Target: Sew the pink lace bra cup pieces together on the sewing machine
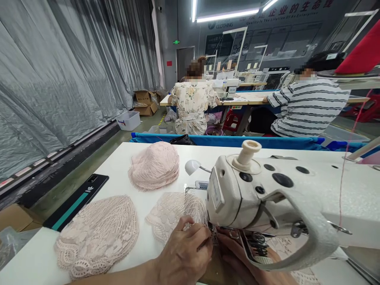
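A pale pink lace piece (169, 213) lies flat on the white table and runs under the head of a sewing machine (228, 190). My left hand (188, 247) is closed on its near edge just left of the needle area, fingers bent and pinched. From the right, my right hand (237, 253) reaches in beneath the machine head, its fingers at the lace by the presser foot. The machine's arm and guard hide much of that hand. More lace (283, 243) shows past it. The needle itself is hidden.
Stacked lace cups (156, 164) sit behind, and another lace stack (101, 233) lies at left. A dark box-like strip (78, 200) lies along the table's left edge. A small lamp (192, 167) stands beside the machine. Two people (192, 103) sit at a far bench.
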{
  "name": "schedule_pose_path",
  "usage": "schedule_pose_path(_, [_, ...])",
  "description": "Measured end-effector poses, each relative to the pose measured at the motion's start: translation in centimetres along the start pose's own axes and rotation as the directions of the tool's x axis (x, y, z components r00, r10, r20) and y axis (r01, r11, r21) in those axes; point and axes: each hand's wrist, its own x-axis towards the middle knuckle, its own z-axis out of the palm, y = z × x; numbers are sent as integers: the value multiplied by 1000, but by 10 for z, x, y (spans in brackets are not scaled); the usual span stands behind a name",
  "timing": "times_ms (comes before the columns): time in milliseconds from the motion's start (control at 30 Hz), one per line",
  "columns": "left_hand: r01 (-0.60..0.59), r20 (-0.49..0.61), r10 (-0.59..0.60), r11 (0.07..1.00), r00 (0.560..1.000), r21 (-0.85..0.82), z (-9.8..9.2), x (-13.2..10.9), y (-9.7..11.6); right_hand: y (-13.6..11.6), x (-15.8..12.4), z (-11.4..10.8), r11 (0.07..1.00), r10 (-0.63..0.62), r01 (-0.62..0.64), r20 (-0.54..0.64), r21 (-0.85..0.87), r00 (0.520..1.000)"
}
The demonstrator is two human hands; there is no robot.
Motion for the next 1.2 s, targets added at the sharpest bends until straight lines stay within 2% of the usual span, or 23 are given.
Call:
schedule_pose_path(133, [-8,-7,8,1000,1000,2,-1,1,0,2,0,3,1000,-25,25,-45,4,999])
schedule_pose_path(300, [6,-3,-6,1000,1000,-7,-2,2,1,-2,14,-8,997,-80,78,-124,-21,989])
schedule_pose_path(467, [23,14,-23,999,1000,-31,-1,1,0,-9,20,-19,999,-31,33,-74,25,997])
schedule_pose_path(600, [29,32,-28,999,999,-36,0,-2,0,-9,16,-23,999,-3,2,25,46,1000])
schedule_pose_path(733, [44,45,-41,997,998,-59,0,-3,0,-11,19,-29,998,-37,39,-44,42,998])
schedule_pose_path(900, [43,40,-42,998,998,-38,-1,-3,1,-15,25,-35,997,-18,24,-81,73,997])
schedule_pose_path(1033, [38,23,-37,999,999,-35,-2,-2,2,-13,22,-29,991,-3,13,-80,130,997])
schedule_pose_path(1200, [15,7,-14,999,1000,-42,-1,-2,3,-7,17,-11,978,22,-10,-53,207,998])
